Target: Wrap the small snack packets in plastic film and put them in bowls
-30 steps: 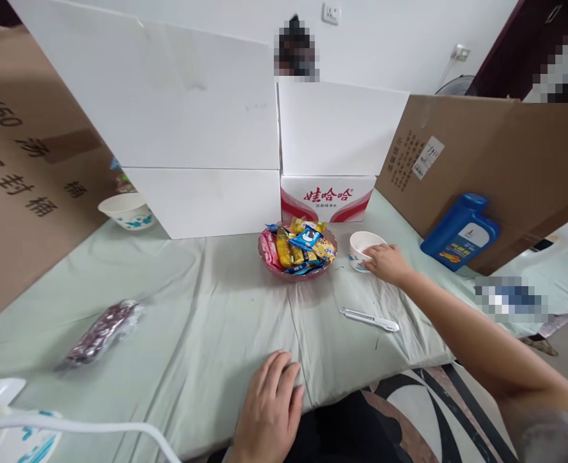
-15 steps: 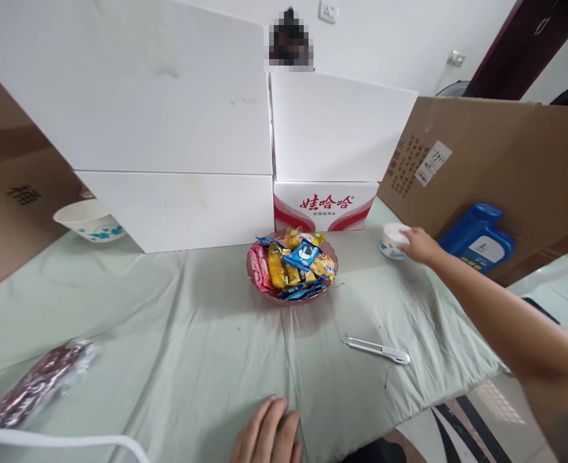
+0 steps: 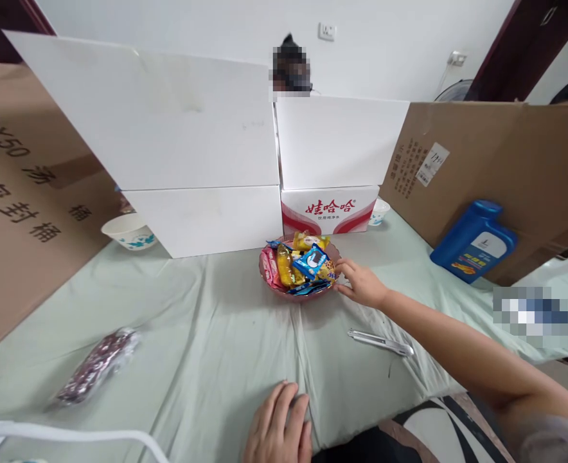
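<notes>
A pinkish glass bowl (image 3: 296,297) stands on the pale green cloth, piled with wrapped snacks in yellow, pink and blue packets. On top lies a blue snack packet (image 3: 311,260). My right hand (image 3: 361,283) reaches in from the right, its fingers and thumb closed around the bowl's right rim. Near the front edge, my left hand (image 3: 280,424) rests flat on the cloth, holding nothing. Between the bowl and my right forearm lies a silver utility knife (image 3: 380,342). A white paper cup (image 3: 379,212) stands partly hidden behind the red-and-white box (image 3: 329,211).
White panels (image 3: 202,222) stand behind the bowl, with brown cardboard (image 3: 38,193) at left and more cardboard (image 3: 477,154) at right. A blue bottle (image 3: 477,244) leans there. A paper bowl (image 3: 132,233) and plastic-wrapped dark item (image 3: 98,370) are left. A person's head shows beyond.
My right hand has let go of the paper cup, now farther back beside the box, and has moved left to the bowl's rim. My left hand stays on the cloth. The view has shifted.
</notes>
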### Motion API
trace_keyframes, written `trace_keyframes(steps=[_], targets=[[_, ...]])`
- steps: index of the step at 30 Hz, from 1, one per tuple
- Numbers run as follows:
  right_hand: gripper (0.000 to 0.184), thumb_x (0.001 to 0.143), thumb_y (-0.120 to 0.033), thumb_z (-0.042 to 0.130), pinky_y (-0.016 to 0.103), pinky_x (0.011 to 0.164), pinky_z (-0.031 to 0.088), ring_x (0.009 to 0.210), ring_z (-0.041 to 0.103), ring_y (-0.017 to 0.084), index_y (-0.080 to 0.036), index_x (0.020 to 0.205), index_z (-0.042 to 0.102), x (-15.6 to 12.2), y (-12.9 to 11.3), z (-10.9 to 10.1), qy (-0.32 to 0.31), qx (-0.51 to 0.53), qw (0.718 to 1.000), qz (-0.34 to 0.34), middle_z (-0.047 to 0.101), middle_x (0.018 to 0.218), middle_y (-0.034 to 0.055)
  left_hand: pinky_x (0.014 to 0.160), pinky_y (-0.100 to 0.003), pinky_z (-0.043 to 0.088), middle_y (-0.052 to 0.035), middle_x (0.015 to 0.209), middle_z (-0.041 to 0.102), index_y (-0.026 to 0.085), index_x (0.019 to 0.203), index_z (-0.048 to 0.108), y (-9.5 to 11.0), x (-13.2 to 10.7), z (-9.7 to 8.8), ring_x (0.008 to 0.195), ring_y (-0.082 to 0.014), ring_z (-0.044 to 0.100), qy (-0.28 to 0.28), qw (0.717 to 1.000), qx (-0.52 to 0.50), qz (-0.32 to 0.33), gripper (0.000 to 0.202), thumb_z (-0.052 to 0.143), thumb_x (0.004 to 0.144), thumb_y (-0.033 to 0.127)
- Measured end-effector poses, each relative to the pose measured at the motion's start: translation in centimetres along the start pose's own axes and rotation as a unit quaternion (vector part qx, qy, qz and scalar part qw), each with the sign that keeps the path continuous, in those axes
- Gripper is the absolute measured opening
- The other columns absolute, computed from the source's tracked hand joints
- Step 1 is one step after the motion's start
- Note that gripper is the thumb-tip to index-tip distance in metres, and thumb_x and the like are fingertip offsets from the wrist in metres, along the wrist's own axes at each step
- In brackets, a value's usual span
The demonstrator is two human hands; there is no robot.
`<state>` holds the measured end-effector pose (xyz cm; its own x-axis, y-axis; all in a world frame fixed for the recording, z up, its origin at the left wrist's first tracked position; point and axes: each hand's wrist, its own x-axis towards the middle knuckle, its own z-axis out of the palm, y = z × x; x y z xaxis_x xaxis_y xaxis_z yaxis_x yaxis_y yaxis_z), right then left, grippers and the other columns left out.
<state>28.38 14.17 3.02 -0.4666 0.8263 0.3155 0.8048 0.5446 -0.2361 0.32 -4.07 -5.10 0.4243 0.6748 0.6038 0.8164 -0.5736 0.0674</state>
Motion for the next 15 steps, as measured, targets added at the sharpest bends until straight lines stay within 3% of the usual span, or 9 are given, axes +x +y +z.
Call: trace_keyframes(steps=[4, 8, 12, 15], targets=[[0.025, 0.092, -0.041, 0.055, 0.038, 0.080, 0.052, 0.103, 0.062, 0.025, -0.020, 0.105, 0.055, -1.3, 0.9, -1.9, -0.034, -0.072, 0.997, 0.019, 0.058, 0.123, 0.0133, 0.089, -0.032, 0.051, -0.0037, 0.115, 0.068, 0.025, 0.109, 0.066, -0.3, -0.2, -0.2, 0.108, -0.0225, 0.062, -0.008, 1.000, 0.001, 0.016, 0.027, 0.052, 0.086, 0.025], [0.025, 0.093, -0.043, 0.050, 0.037, 0.082, 0.052, 0.102, 0.063, 0.024, -0.021, 0.103, 0.056, -5.8, 3.1, -4.1, -0.003, -0.093, 0.995, 0.043, 0.060, 0.118, 0.0125, 0.087, -0.032, 0.051, -0.0036, 0.117, 0.067, 0.025, 0.112, 0.065, -0.1, -0.3, -0.4, 0.110, -0.0231, 0.061, -0.014, 1.000, 0.007, 0.016, 0.027, 0.052, 0.088, 0.026], [0.027, 0.091, -0.046, 0.048, 0.035, 0.074, 0.051, 0.091, 0.064, 0.023, -0.022, 0.102, 0.057, -10.7, 5.9, -5.8, 0.021, -0.131, 0.977, 0.167, 0.061, 0.113, 0.0100, 0.088, -0.031, 0.050, -0.0041, 0.114, 0.068, 0.025, 0.108, 0.066, -0.1, -0.3, -0.1, 0.108, -0.0224, 0.061, 0.003, 1.000, -0.001, 0.005, 0.026, 0.050, 0.088, 0.025], [0.030, 0.088, -0.049, 0.050, 0.035, 0.071, 0.050, 0.084, 0.063, 0.023, -0.022, 0.098, 0.058, -11.8, 8.2, -6.3, 0.053, -0.151, 0.948, 0.274, 0.060, 0.107, 0.0096, 0.087, -0.031, 0.050, -0.0042, 0.112, 0.069, 0.024, 0.105, 0.067, 0.0, -0.3, 0.3, 0.105, -0.0219, 0.062, 0.018, 1.000, -0.005, 0.002, 0.025, 0.049, 0.088, 0.023]])
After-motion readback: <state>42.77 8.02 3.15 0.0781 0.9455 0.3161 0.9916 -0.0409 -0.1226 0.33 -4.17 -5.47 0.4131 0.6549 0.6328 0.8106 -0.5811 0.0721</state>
